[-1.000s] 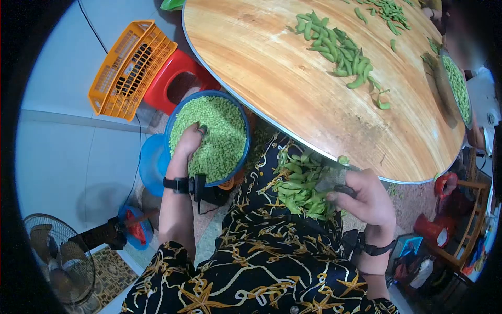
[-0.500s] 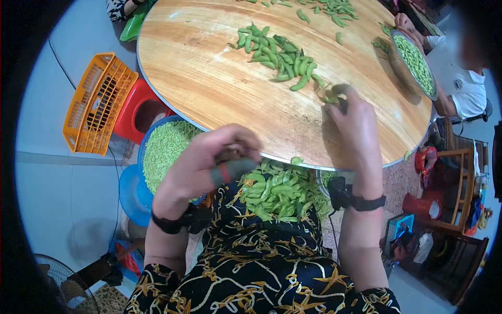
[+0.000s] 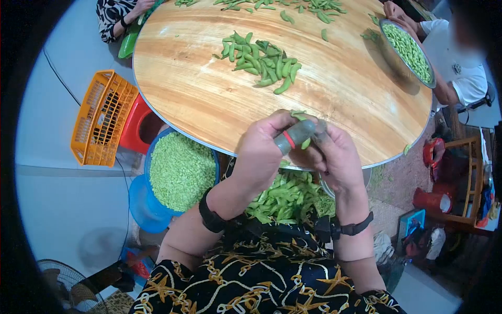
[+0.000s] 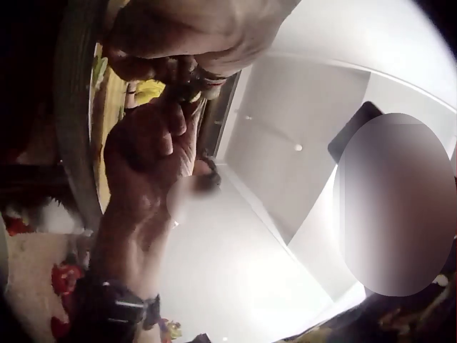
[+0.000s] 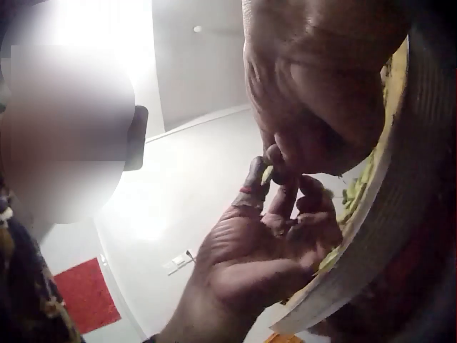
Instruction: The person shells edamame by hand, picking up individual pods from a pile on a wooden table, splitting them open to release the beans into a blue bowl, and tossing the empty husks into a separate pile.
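Both hands meet over the near edge of the round wooden table [image 3: 198, 94]. The left hand [image 3: 264, 149], a grey cover with a red band on its thumb, pinches a green pod [image 3: 305, 142]. Close against it, the right hand [image 3: 340, 154] has its fingers curled at the same pod. In the right wrist view a bit of green [image 5: 267, 174] shows between the fingertips. Below the hands, a heap of pods [image 3: 282, 199] lies on the lap. A blue basin [image 3: 148, 172] full of shelled beans [image 3: 183, 170] stands at the left.
A pile of pods [image 3: 266, 63] lies mid-table, with more at the far side. One person holds a metal bowl of beans [image 3: 408, 52] at the right; another sits at the top left. An orange crate [image 3: 99, 120], a red stool [image 3: 137, 125] and a fan [image 3: 68, 288] stand left.
The left hand has moved from the bean basin up to the table edge. The right hand went from the lap to a pod on the table, then came back beside the left hand with it.
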Tool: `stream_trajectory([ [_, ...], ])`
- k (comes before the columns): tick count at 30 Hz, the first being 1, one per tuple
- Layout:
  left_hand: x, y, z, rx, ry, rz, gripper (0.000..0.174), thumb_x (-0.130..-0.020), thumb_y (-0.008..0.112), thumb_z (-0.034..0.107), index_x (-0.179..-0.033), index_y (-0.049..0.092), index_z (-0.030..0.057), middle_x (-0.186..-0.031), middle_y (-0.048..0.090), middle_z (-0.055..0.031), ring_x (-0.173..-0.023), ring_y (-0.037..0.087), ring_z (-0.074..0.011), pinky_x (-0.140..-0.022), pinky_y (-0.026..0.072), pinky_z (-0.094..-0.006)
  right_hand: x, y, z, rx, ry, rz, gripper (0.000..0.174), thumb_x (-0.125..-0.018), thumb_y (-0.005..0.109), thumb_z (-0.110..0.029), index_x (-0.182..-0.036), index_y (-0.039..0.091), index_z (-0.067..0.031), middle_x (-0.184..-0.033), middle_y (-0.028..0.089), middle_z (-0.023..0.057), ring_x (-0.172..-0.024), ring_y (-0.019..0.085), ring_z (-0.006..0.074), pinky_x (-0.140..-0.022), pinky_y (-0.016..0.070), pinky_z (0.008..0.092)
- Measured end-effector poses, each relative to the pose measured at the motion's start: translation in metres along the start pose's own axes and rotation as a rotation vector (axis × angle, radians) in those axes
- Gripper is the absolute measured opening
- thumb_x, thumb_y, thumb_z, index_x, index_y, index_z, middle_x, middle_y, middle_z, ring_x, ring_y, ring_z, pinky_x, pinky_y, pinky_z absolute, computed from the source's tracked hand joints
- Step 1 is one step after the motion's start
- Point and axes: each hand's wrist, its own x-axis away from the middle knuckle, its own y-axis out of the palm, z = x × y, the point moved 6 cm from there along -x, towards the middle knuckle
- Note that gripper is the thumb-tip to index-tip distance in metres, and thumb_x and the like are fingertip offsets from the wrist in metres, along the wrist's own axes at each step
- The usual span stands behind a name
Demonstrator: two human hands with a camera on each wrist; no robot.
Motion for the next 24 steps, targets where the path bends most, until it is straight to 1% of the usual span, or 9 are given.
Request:
stream_trajectory([
  [1, 0.0, -0.002, 0.001, 0.054, 0.021, 0.013, 0.024, -0.088, 0.055, 0.015, -0.104, 0.058, -0.0019, -0.099, 0.062, -0.0079, -0.087, 0.058, -0.014, -0.079, 0.0454, -0.0267, 0.002, 0.0, 0.004, 0.043, -0.002, -0.047, 0.029, -0.095, 0.043, -0.029, -0.08, 0.052, -0.0053, -0.054, 0.041, -0.0049, -0.047, 0.033, 0.0039, -0.045, 0.0268, 0.0186],
  [2, 0.001, -0.001, 0.004, 0.041, 0.017, 0.011, 0.024, -0.088, 0.055, 0.015, -0.104, 0.058, -0.0019, -0.099, 0.062, -0.0079, -0.087, 0.058, -0.014, -0.079, 0.0454, -0.0267, 0.005, 0.001, 0.004, 0.031, -0.008, -0.047, 0.029, -0.095, 0.043, -0.029, -0.08, 0.052, -0.0053, -0.054, 0.041, -0.0049, -0.047, 0.033, 0.0039, -0.045, 0.0268, 0.0186],
  [4, 0.002, 0.005, 0.006, 0.274, -0.055, -0.032, 0.023, -0.087, 0.055, 0.017, -0.1, 0.058, -0.0017, -0.093, 0.062, -0.0088, -0.084, 0.059, -0.0159, -0.078, 0.046, -0.0276, 0.011, 0.004, 0.003, 0.06, 0.008, -0.073, 0.029, -0.096, 0.039, -0.028, -0.083, 0.052, -0.005, -0.058, 0.043, -0.0032, -0.05, 0.035, 0.0042, -0.046, 0.0273, 0.0187],
  [7, 0.003, 0.006, 0.003, 0.29, -0.069, -0.018, 0.023, -0.088, 0.054, 0.018, -0.097, 0.058, -0.0019, -0.088, 0.062, -0.008, -0.081, 0.059, -0.0161, -0.075, 0.0464, -0.0274, 0.015, 0.004, 0.002, 0.039, -0.008, -0.127, 0.029, -0.097, 0.035, -0.026, -0.085, 0.051, -0.0046, -0.061, 0.044, -0.0025, -0.051, 0.035, 0.0045, -0.046, 0.0274, 0.0187],
  [13, 0.005, 0.004, -0.001, 0.104, -0.045, 0.167, 0.022, -0.089, 0.053, 0.021, -0.094, 0.059, 0.0004, -0.081, 0.061, -0.0045, -0.075, 0.057, -0.0119, -0.068, 0.0436, -0.0232, 0.017, -0.001, 0.005, 0.026, -0.062, -0.141, 0.026, -0.096, 0.036, -0.021, -0.083, 0.05, -0.0038, -0.06, 0.043, -0.0025, -0.05, 0.034, 0.0043, -0.046, 0.0274, 0.0189],
  [18, 0.005, 0.005, 0.0, -0.033, 0.06, 0.167, 0.021, -0.088, 0.054, 0.022, -0.092, 0.059, 0.0014, -0.081, 0.059, -0.0034, -0.072, 0.055, -0.01, -0.065, 0.0417, -0.0208, 0.017, -0.001, 0.007, 0.105, -0.107, -0.078, 0.02, -0.096, 0.039, -0.018, -0.088, 0.051, -0.0039, -0.062, 0.044, -0.0017, -0.048, 0.034, 0.004, -0.044, 0.0275, 0.0181],
  [20, 0.007, 0.004, 0.002, -0.051, 0.069, 0.155, 0.021, -0.088, 0.053, 0.021, -0.092, 0.058, 0.0013, -0.081, 0.059, -0.0037, -0.072, 0.055, -0.0101, -0.065, 0.0418, -0.0209, 0.019, 0.005, 0.014, -0.32, 0.094, -0.128, 0.019, -0.096, 0.039, -0.017, -0.096, 0.052, -0.0041, -0.064, 0.046, -0.0009, -0.047, 0.033, 0.0038, -0.042, 0.0268, 0.0172],
  [22, 0.01, 0.011, -0.001, 0.239, -0.068, -0.04, 0.019, -0.089, 0.052, 0.019, -0.092, 0.057, 0.0009, -0.083, 0.059, -0.0046, -0.072, 0.054, -0.0101, -0.065, 0.0419, -0.0209, 0.02, 0.008, 0.017, -0.423, 0.128, -0.174, 0.018, -0.095, 0.039, -0.017, -0.099, 0.052, -0.0041, -0.064, 0.046, -0.0007, -0.047, 0.033, 0.0037, -0.042, 0.0263, 0.0169],
  [24, 0.007, 0.007, -0.002, 0.25, -0.039, -0.066, 0.019, -0.09, 0.05, 0.018, -0.093, 0.057, 0.0006, -0.082, 0.059, -0.0041, -0.071, 0.056, -0.0109, -0.062, 0.0439, -0.0225, 0.02, 0.011, 0.017, -0.527, 0.16, -0.221, 0.019, -0.095, 0.04, -0.017, -0.102, 0.052, -0.004, -0.065, 0.046, -0.0004, -0.047, 0.032, 0.0036, -0.041, 0.0259, 0.0166],
])
